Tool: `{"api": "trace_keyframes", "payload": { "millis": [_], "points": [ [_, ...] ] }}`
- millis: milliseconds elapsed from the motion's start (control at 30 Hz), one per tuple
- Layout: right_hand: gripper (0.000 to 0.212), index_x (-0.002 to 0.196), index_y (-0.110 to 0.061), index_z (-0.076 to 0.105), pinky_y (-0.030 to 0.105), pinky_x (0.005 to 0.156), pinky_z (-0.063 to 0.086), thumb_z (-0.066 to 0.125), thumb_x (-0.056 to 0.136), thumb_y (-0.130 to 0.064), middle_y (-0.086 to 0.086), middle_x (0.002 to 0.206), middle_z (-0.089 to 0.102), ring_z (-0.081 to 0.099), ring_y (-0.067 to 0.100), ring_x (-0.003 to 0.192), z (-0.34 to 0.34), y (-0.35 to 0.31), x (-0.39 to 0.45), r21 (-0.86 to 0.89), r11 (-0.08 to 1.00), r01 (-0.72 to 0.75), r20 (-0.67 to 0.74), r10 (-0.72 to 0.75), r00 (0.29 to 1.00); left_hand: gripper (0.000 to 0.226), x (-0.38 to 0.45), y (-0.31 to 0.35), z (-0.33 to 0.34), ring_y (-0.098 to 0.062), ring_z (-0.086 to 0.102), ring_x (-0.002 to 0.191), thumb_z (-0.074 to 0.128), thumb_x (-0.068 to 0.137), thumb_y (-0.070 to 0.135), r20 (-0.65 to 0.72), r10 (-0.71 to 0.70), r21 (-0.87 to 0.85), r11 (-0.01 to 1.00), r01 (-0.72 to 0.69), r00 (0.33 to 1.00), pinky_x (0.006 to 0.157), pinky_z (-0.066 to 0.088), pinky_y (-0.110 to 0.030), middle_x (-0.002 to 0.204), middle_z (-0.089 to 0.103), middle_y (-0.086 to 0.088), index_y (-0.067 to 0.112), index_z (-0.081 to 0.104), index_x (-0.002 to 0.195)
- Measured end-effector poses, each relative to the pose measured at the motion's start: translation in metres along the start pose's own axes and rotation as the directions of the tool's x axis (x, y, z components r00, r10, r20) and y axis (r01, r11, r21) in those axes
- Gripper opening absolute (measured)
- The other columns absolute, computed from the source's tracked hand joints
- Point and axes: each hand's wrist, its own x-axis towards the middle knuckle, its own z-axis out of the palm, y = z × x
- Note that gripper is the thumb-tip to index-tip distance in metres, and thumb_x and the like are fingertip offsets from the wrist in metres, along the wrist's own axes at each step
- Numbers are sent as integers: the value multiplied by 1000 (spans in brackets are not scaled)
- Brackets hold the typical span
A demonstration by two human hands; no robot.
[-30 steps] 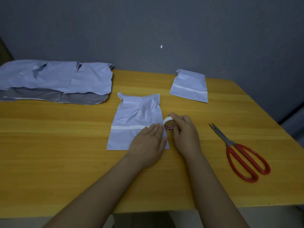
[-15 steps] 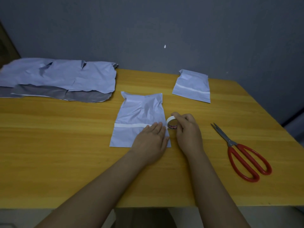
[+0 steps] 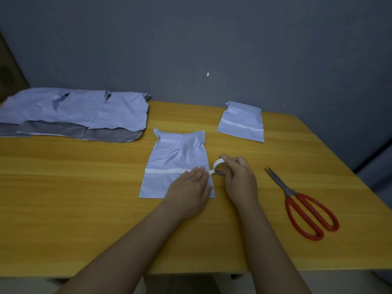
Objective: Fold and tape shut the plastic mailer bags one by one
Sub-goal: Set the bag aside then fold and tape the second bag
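A folded pale mailer bag [image 3: 176, 158] lies flat in the middle of the wooden table [image 3: 84, 198], with a white strip of tape across its lower part. My left hand [image 3: 191, 187] presses flat on the bag's lower right corner, fingers straight, covering the tape's right end. My right hand [image 3: 238, 179] grips a small roll of white tape [image 3: 219, 169] just off the bag's right edge. A short length of tape runs from the roll to the bag. A second folded and taped mailer bag [image 3: 242, 122] lies at the back right.
A pile of unfolded mailer bags [image 3: 74, 111] lies at the back left of the table. Red-handled scissors [image 3: 301, 204] lie to the right of my right hand. A grey wall stands behind the table.
My right hand has drawn the tape roll a little to the right, off the bag's edge, pulling out a short length of tape. My left hand stays pressed on the bag.
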Motion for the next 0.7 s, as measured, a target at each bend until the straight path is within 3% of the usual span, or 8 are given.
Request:
{"api": "trace_keyframes", "payload": {
  "millis": [133,233,333,433,600,700],
  "points": [
    [43,124,-23,63,25,61,32,46,92,-1,2,100,56,50,15,82,-3,2,3,-32,999,28,12,-28,1000,56,-1,3,-1,-14,4,146,18,103,39,30,-15,-6,1000,15,999,119,5,-32,159,8,-3,13,14,152],
    [44,126,-23,61,26,63,34,47,91,-1,3,103,56,53,20,88,-4,3,2,-13,1000,7,16,-7,1000,59,-3,2,-5,-6,-2,145,16,102,44,109,-44,-165,984,62,993,117,-11,-38,160,3,4,17,7,153],
    [44,127,-24,60,26,63,34,45,92,-2,2,104,56,53,20,88,-3,3,1,-3,1000,-2,27,2,1000,57,-8,-2,-5,-2,-2,144,18,102,45,62,-78,-295,951,93,995,114,-15,-36,159,6,7,22,8,153],
    [44,128,-25,60,25,62,32,43,93,-3,0,103,55,51,17,86,-3,3,0,-6,1000,1,44,-1,999,53,-8,-2,0,-14,-14,145,18,102,46,7,-100,-191,976,100,995,116,-8,-40,160,-6,1,27,18,151],
    [45,130,-27,58,26,61,33,42,94,-4,0,106,55,51,16,86,-4,4,3,-31,999,6,60,-4,998,58,-9,2,5,-27,-15,145,14,99,54,43,-151,33,988,150,988,115,-7,-51,159,-12,-10,32,3,152],
    [46,130,-27,57,26,62,34,43,94,-4,-1,107,55,51,15,87,-5,5,5,-27,1000,6,74,-4,997,60,-6,3,0,-29,-14,145,13,98,55,86,-156,65,986,151,984,114,-8,-55,159,-11,-11,32,1,152]
  ]
}}
